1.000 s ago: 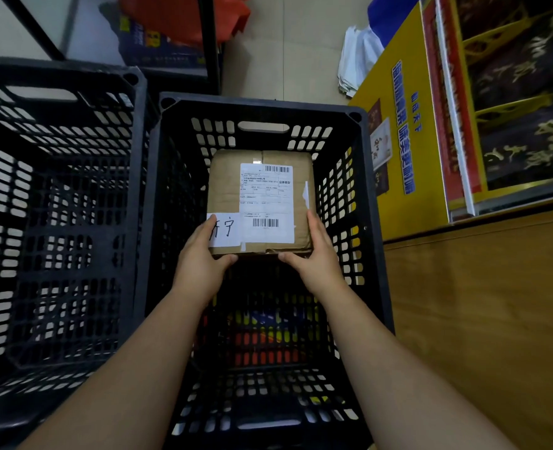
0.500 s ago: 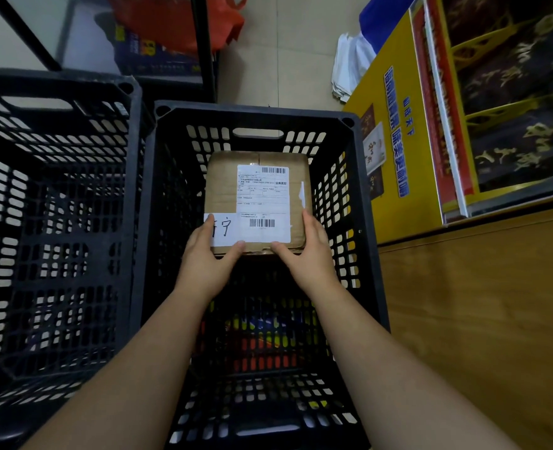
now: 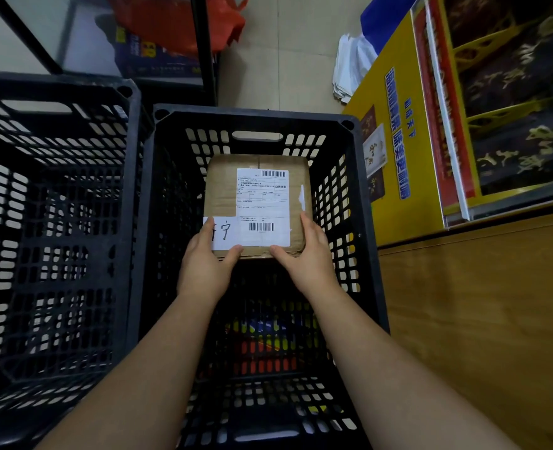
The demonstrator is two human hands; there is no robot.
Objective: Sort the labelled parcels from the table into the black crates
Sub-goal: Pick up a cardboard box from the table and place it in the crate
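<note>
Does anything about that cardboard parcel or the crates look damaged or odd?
Only small things. The parcel has a torn white scrap peeling at its right edge, and its near edge looks crumpled between the left hand and right hand. The black crate around it looks intact.

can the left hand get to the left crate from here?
Probably not yet: the left hand grips the parcel with the right hand inside the right crate. The left crate looks open-topped.
</note>
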